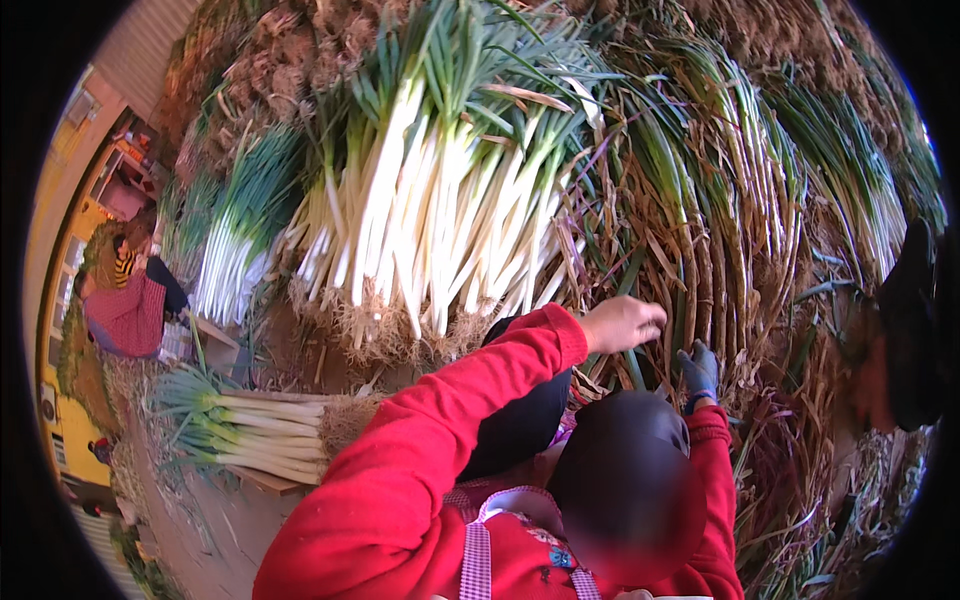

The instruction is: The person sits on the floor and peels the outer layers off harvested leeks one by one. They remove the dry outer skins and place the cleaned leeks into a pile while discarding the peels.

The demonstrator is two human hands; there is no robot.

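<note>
My left hand (624,325), bare and slightly blurred, hovers with bent fingers over dry leaves and stalks; I see nothing clearly held in it. To its right, my right hand (699,371) wears a blue-grey glove and rests against the lower ends of unpeeled, brown-sheathed scallions (709,277). Whether its fingers close on a stalk is hidden. In front of me and to the left lies a large heap of cleaned scallions (442,210), white stems and roots towards me, green tops away. My dark-trousered knee (517,427) is bent below the heap.
On the left, a scallion bundle (270,427) lies across a low wooden board (266,480). Another bundle (236,255) stands beyond. A person (127,307) sits at the far left. More scallions (847,165) lie right, near a dark blurred shape (911,322). Dry leaf litter (780,457) covers the ground.
</note>
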